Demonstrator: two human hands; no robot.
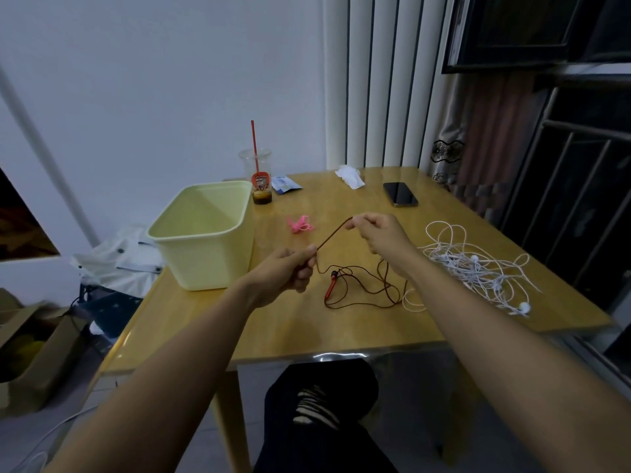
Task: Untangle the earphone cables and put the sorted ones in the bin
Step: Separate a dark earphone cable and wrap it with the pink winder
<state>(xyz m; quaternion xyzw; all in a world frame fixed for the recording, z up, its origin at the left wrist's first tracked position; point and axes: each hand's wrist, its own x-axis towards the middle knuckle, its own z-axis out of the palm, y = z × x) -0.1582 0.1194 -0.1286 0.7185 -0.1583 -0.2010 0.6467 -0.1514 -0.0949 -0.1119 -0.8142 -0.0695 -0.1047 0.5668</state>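
progress looks early: the bin (205,233), just left of the left hand (286,273), shows nothing on the part of its floor that is in view. both hands hold the dark red earphone cable (334,233). the left hand's fingers curl round it, the right hand (377,235) nips it between thumb and fingertips, and a short run is taut between the two grips. below the grips the rest of that cable lies in loose loops on the table (307,336), its red end piece (332,285) among them. right of the right grip lies a white tangle (478,268), probably most of the work left. beyond the grips lies a small pink cable bundle (300,226). a cup (259,179), a tissue (350,175) and a phone (399,194) sit farther off, and nothing stands between the grips and the bin.
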